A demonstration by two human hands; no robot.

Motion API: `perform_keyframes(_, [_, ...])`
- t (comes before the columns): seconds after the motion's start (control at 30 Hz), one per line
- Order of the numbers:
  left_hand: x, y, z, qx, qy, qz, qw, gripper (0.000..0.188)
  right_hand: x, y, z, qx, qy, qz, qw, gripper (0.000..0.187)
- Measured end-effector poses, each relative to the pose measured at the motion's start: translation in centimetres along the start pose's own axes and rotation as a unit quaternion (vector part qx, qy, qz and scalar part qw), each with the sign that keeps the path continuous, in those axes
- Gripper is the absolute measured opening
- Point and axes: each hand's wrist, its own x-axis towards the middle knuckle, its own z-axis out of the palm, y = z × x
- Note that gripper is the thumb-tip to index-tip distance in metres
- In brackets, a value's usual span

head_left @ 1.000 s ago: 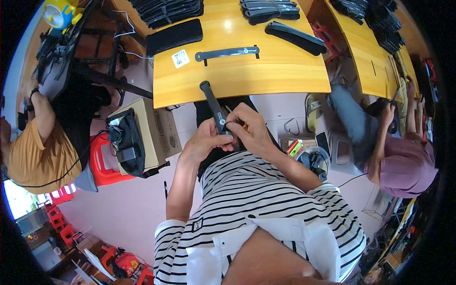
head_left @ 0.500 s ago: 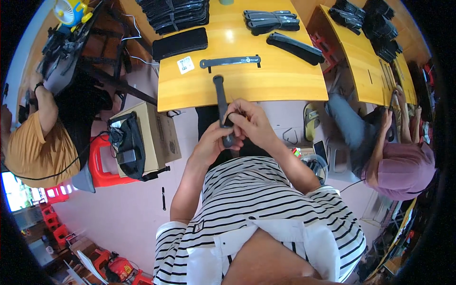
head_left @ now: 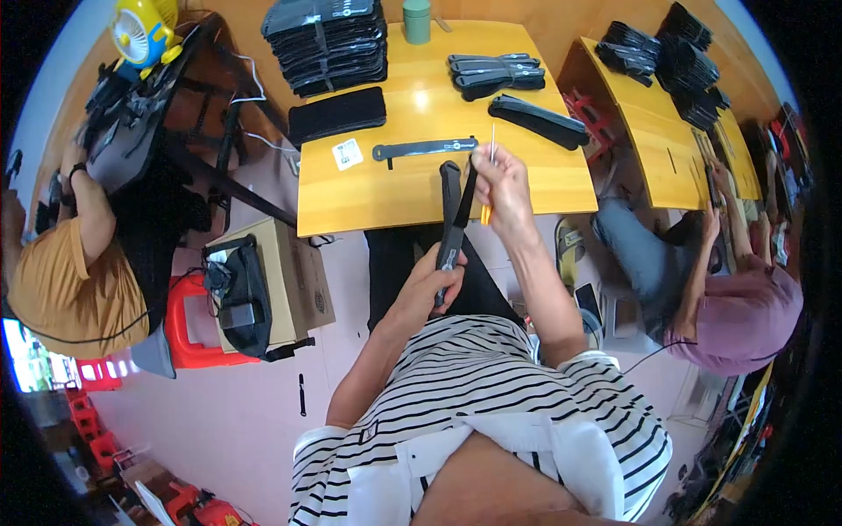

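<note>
My left hand (head_left: pixel 427 285) is closed round the lower end of a long black strap (head_left: pixel 451 206), held upright in front of my lap. One length of this strap stands up toward the table edge; another slants to my right hand (head_left: pixel 504 182). There, my closed fingers grip the slanting length's upper end. The same hand holds a thin tool (head_left: pixel 487 215) with an orange handle and slim metal tip; its exact kind is hidden by my fingers. Just beyond, a flat dark grey strap (head_left: pixel 425 149) lies crosswise on the yellow table (head_left: pixel 351 197).
Tall black strap stacks (head_left: pixel 324 48), a black pile (head_left: pixel 338 114), bundled straps (head_left: pixel 495 74) and a slanted stack (head_left: pixel 539 121) occupy the table, with a white card (head_left: pixel 347 154) and green canister (head_left: pixel 417 22). A cardboard box (head_left: pixel 294 280) stands left. People work on both sides.
My hands have moved apart: the right up and right with one strap length, the left slightly right. The orange-handled tool now shows in my right hand. The view has shifted slightly.
</note>
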Motion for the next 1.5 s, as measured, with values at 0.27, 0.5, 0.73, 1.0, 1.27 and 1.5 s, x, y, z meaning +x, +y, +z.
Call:
perform_keyframes(0.27, [-2.3, -0.6, 0.3, -0.023, -0.038, -0.016, 0.999, 0.015, 12.1, -4.6, -2.7, -0.018, 0.117, -0.083, 0.990, 0.005])
perform_keyframes(0.5, [-5.8, -2.1, -2.7, 0.000, -0.053, -0.047, 0.998, 0.012, 18.3, -13.9, -4.8, 0.042, 0.176, -0.249, 0.951, 0.005])
perform_keyframes(0.73, [-2.5, 0.6, -9.8, -0.055, 0.281, 0.185, 0.940, 0.031, 7.2, -13.7, -2.1, -0.075, -0.036, -0.142, 0.986, 0.008])
perform_keyframes(1.0, [4.3, 1.0, -18.2, 0.154, 0.381, 0.114, 0.905, 0.017, 0.2, -10.4, -2.6, -0.146, -0.086, -0.080, 0.982, 0.007])
perform_keyframes(1.27, [5.7, -0.8, -18.9, 0.396, 0.495, 0.138, 0.761, 0.040, -1.4, -8.8, -5.6, -0.148, -0.117, -0.065, 0.980, 0.010])
perform_keyframes(1.5, [5.4, -0.1, -17.8, 0.445, 0.490, 0.133, 0.738, 0.042, -2.1, -8.6, -6.0, -0.125, -0.140, 0.005, 0.982, 0.007])
